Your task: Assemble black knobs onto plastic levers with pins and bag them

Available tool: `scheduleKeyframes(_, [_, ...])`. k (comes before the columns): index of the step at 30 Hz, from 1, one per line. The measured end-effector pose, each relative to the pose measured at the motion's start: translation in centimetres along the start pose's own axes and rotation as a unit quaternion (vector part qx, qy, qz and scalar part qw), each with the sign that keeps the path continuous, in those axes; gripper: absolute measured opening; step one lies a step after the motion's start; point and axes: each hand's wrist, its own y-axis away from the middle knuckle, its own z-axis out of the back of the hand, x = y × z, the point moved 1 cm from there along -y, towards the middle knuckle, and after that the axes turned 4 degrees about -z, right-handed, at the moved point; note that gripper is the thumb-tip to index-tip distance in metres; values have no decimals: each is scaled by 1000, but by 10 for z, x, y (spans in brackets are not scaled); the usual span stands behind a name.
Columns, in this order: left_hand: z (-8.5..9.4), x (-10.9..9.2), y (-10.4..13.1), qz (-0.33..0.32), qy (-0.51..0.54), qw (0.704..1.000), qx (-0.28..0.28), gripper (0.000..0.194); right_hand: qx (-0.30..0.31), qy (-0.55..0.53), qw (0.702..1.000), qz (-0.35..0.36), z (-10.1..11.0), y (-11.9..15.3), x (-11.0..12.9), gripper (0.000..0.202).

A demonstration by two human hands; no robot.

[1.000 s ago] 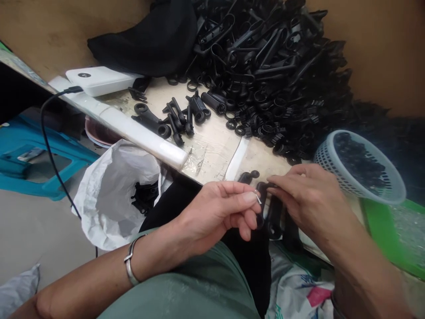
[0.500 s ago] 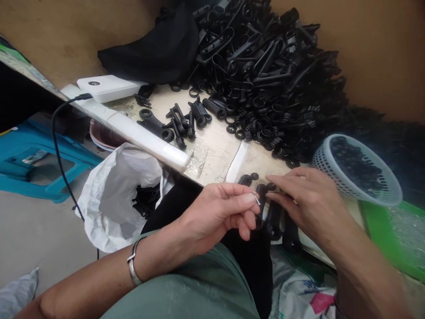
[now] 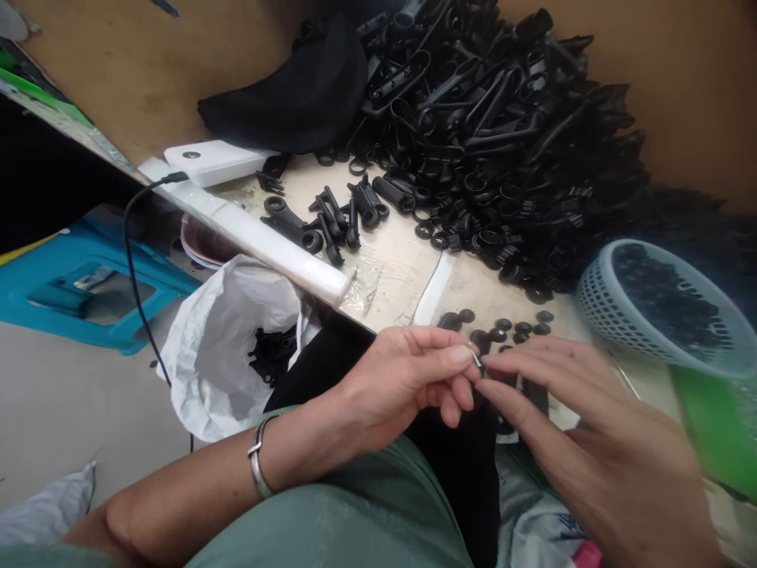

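My left hand point(image 3: 419, 375) is closed, with thumb and forefinger pinching a thin, shiny metal pin point(image 3: 476, 360) whose tip sticks out to the right. Right beside that tip, the thumb and forefinger of my right hand point(image 3: 585, 418) come together in a pinch. A small dark bit shows between them, too little to name. Beyond my fingers lie several small round black caps point(image 3: 523, 327) on the table point(image 3: 390, 292). Longer black plastic parts point(image 3: 535, 394) are partly hidden behind my right hand.
A heap of black plastic parts point(image 3: 473, 118) fills the back. On the right stands a perforated basket point(image 3: 603, 308) of small black pieces, above a green tray point(image 3: 703, 426). To the left are a white power bank point(image 3: 218, 162) with cable, a white sack point(image 3: 195, 371) and a blue stool point(image 3: 118, 315).
My right hand has come down from the black caps to the metal pin in my left hand. The left hand keeps its pinch. The whole view has shifted slightly.
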Motion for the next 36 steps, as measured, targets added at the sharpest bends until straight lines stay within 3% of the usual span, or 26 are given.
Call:
scheduleKeyframes(7, [2, 1, -1, -27, -12, 1000, -11, 27, -14, -18, 999, -35, -12, -1, 4, 3])
scheduleKeyframes(12, [6, 1, -2, -41, -38, 998, -19, 29, -37, -7, 996, -84, -6, 1, -3, 1])
scheduleKeyframes(17, [8, -6, -1, -59, -33, 997, -46, 23, -37, 166, 985, 17, 5, -18, -17, 8])
scheduleKeyframes(20, [8, -10, 1, -63, -32, 995, -66, 26, -19, 216, 975, 47, 1, -29, -24, 6])
scheduleKeyframes(29, [13, -9, 0, -58, -15, 996, -70, 20, 52, 249, 963, 95, -11, -39, -28, 17])
scheduleKeyframes(36, [15, -10, 0, -53, -10, 996, -70, 19, 81, 246, 960, 108, -12, -42, -27, 12])
